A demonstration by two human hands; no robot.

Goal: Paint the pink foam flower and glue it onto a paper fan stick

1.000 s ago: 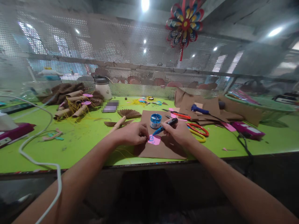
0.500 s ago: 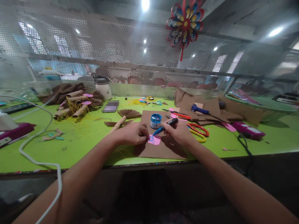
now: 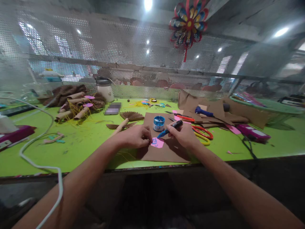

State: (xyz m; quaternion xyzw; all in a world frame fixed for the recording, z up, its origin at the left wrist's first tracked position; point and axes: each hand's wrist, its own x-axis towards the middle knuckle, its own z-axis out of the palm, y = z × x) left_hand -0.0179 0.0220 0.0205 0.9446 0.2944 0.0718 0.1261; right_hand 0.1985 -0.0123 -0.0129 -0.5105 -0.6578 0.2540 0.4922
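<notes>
My right hand grips a marker pen with a black upper end and a blue lower part, tilted down to the left. Its tip is at the top of a small pink paper piece that bears blue strokes. The fingers of my left hand are curled together at the paper's left edge; their tips are partly hidden. Under the paper lies a brown cardboard sheet. Just behind the pen stands a small round jar with blue paint on its rim and sides.
Scissors with red and yellow handles, a red-handled cutter and a blue glue gun lie to the right. A folded paper fan and brown paper tubes lie left. A white cable crosses the left side.
The pen and my right hand have shifted slightly right and up. More blue marking shows on the pink paper. My left hand stays in place.
</notes>
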